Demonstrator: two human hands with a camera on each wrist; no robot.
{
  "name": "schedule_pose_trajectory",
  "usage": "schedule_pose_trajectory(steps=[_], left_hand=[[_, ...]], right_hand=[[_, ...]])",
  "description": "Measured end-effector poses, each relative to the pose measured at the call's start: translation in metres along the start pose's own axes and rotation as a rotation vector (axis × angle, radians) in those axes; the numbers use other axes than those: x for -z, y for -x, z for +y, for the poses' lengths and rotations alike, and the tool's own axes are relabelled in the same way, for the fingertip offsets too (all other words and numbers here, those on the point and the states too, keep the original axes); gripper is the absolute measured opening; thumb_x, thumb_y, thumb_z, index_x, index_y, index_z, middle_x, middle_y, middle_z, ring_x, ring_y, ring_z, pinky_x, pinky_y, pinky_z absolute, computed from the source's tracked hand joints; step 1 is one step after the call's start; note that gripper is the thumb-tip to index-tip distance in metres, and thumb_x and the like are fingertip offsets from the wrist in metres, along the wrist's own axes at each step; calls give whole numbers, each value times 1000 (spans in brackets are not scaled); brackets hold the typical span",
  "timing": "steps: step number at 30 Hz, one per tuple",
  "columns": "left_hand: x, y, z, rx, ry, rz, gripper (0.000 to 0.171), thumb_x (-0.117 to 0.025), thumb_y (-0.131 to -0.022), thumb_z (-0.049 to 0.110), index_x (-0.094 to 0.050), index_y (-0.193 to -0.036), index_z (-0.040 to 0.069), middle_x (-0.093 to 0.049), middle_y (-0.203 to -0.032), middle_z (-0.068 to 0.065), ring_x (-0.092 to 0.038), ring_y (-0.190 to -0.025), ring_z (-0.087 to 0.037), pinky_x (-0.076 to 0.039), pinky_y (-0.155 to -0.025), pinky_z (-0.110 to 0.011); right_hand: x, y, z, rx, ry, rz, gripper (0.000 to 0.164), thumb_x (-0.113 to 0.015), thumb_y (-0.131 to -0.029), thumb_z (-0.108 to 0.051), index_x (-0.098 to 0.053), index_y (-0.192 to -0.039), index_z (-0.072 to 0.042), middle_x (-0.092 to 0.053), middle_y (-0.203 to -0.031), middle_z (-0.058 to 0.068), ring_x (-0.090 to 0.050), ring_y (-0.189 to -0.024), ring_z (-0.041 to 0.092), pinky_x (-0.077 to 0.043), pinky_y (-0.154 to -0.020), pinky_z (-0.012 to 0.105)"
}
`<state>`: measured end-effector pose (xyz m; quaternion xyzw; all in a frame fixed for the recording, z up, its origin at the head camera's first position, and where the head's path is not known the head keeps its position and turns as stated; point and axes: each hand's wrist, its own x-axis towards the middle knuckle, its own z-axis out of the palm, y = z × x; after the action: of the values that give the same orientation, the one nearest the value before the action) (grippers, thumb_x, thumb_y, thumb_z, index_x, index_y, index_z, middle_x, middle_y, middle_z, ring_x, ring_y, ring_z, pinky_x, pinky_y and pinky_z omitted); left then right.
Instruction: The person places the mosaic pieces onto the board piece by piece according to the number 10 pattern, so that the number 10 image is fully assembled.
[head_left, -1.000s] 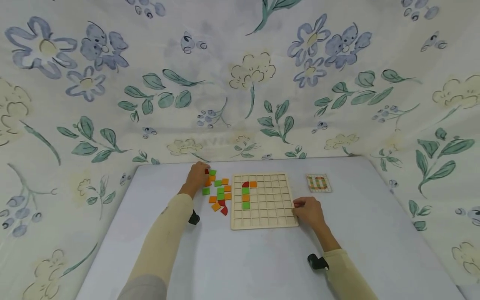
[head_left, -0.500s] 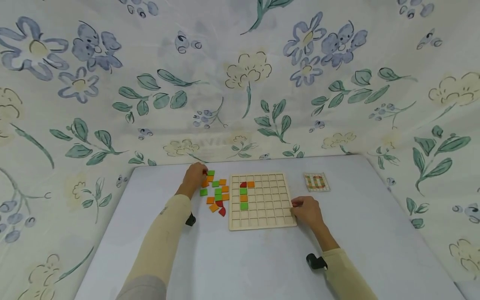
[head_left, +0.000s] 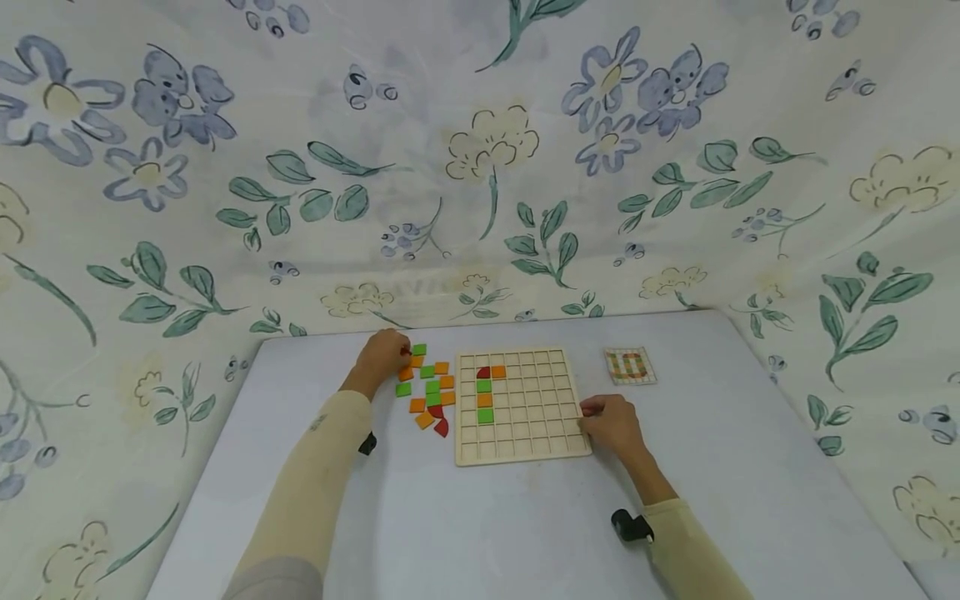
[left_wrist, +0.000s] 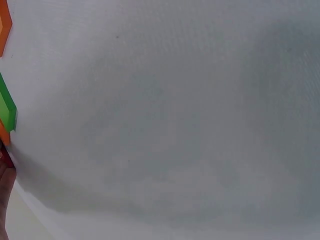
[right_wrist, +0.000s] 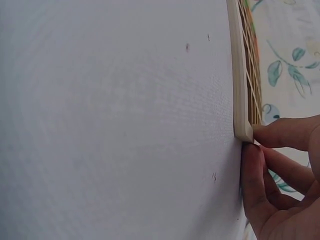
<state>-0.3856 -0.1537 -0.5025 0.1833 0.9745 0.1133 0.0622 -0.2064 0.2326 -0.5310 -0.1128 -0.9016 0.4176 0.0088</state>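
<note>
At the far left of the table, my left hand (head_left: 382, 358) has its fingertips on a small red tile (head_left: 406, 352), beside loose orange and green tiles. In the left wrist view, a fingertip lies against that red tile (left_wrist: 7, 159), close to a green tile (left_wrist: 7, 107); the rest of the hand is out of frame. My right hand (head_left: 613, 423) holds the right edge of the pale wooden grid board (head_left: 532, 417), thumb at the rim and fingers against its side (right_wrist: 243, 125). On the board are a red quarter-round, two orange and two green tiles.
Loose orange, green and red tiles (head_left: 432, 399) lie scattered along the board's left side. A small card with a coloured tile pattern (head_left: 630, 366) lies at the back right of the white table (head_left: 480, 533). A flowered cloth (head_left: 420, 167) hangs behind.
The head view has shifted slightly, so everything appears a little further left. Both hands keep their places beside the tiles and the board; the tiles on the board are the same.
</note>
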Motion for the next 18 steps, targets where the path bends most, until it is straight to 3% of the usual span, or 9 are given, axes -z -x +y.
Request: schedule_pose_trajectory(steps=[5,7,13,18], left_hand=[[-6,12,-8,32,129,60,15,-67,-86,10,-69,-96,-1,-61,-89,-12,-50,-85,-29,-44,-81,-43],[-8,15,-7,-4,172,103,15,-69,-86,12,-69,-96,1,-60,-87,-11,-50,-84,-28,-44,-78,-42],[-8,27,22,-220,255,247,15,-75,-83,9,-71,-96,2,-63,-88,-9,-56,-81,-24,-51,-76,-38],[-9,47,56,-415,279,278,16,-75,-82,4,-72,-97,0,-64,-93,-9,-60,-80,-22,-54,-73,-34]], right_hand=[[-2,2,-1,-1,10,-24,23,-74,-75,-5,-74,-98,0,-70,-84,5,-63,-73,18,-50,-59,28],[-2,2,-1,4,17,-27,23,-73,-76,-5,-74,-98,0,-70,-84,6,-62,-72,18,-50,-58,28],[1,2,1,14,23,-29,23,-74,-76,-6,-74,-99,0,-70,-84,5,-63,-71,17,-50,-58,29],[3,0,-1,28,29,-36,25,-74,-78,-8,-73,-101,1,-71,-86,6,-64,-75,19,-52,-62,32]])
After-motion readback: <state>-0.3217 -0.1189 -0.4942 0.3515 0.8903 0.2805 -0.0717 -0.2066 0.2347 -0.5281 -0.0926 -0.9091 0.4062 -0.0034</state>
